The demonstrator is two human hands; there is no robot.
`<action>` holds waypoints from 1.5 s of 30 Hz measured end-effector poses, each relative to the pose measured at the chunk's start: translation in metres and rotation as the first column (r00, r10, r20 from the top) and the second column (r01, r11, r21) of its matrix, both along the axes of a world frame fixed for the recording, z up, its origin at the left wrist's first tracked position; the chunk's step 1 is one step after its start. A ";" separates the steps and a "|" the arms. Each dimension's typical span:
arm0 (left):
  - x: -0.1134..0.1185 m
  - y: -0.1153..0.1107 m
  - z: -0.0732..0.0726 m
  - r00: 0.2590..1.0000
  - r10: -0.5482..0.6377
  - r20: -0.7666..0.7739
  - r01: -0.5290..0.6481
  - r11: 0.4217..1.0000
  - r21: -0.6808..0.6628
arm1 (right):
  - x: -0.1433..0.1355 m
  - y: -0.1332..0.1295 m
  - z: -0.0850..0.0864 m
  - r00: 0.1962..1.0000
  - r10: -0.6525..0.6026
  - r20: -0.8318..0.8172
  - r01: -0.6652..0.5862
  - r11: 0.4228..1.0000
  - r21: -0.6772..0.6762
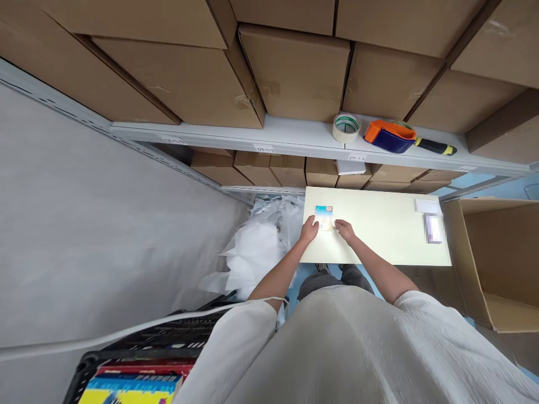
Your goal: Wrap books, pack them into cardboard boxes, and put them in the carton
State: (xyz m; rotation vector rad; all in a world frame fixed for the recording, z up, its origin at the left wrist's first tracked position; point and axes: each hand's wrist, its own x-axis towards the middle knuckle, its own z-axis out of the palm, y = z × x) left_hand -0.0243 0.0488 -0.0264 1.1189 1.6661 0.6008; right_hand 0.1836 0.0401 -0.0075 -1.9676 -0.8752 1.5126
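Observation:
A small flat booklet or packet (324,217), blue at the top and pale cream below with a red mark in its upper right corner, is over the pale tabletop (379,224). My left hand (310,229) grips its left edge, thumb on top. Just to the right of the packet, my right hand (345,230) has its fingers curled and pressed together, apart from the packet's edge. Whether something small and thin is in that pinch is too small to make out.
A white pad (426,206) and a blurred phone-like object (433,228) lie at the table's right end. Behind, a shelf (295,130) bears cartons, a tape roll (346,128) and a tape dispenser (391,136). An open carton (497,264) stands right; white plastic wrapping (256,247) lies left.

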 end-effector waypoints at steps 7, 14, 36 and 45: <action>-0.003 -0.010 -0.006 0.997 -0.079 0.017 0.080 0.994 -0.070 | -0.007 0.002 -0.001 0.994 -0.047 -0.096 0.044 0.999 -0.027; 0.001 -0.009 -0.007 0.981 -0.109 0.163 0.125 0.988 -0.091 | -0.013 0.003 0.008 0.988 -0.136 -0.067 0.131 0.988 -0.080; 0.014 0.000 0.009 0.982 -0.072 0.173 0.078 0.996 -0.031 | 0.000 0.007 0.030 0.973 0.165 0.161 -0.188 0.973 0.136; 0.036 -0.021 0.023 0.730 -0.669 -0.141 0.684 0.718 0.133 | 0.033 -0.021 0.031 0.502 0.606 0.617 -0.696 0.707 -0.129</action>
